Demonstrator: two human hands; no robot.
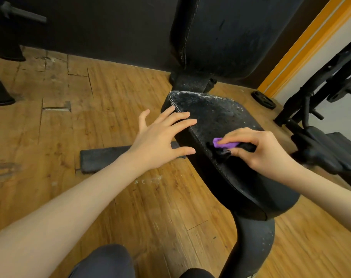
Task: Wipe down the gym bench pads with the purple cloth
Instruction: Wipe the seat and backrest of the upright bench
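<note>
The right hand [264,151] is sitting at about four o'clock from the middle of the view, its fingers [240,135] curling down over a bunched purple cloth [225,143] and pressing it onto the black seat pad [216,117] of the bench; only a small purple fold is showing past the fingertips, with a darker part of the cloth lying under the thumb toward six o'clock. The cloth is resting on the near half of the seat pad, close to its stitched left edge. The far half of that pad, toward twelve o'clock, is looking speckled with whitish dust, while the near half is looking darker. The left hand [160,137] is lying at nine o'clock from the cloth, fingers spread and nearly straight, holding nothing; the fingertips are reaching the pad's left edge and side, though whether they are actually touching cannot be told. The upright back pad [220,37] is rising at twelve o'clock, beyond the seat, with white stitching running down its left side. A dark flat bar [102,159] is lying on the wooden floor [70,97] under the left wrist. At three o'clock a black rack [321,97] is standing with a weight plate [263,99] lying flat on the floor just beside it.
</note>
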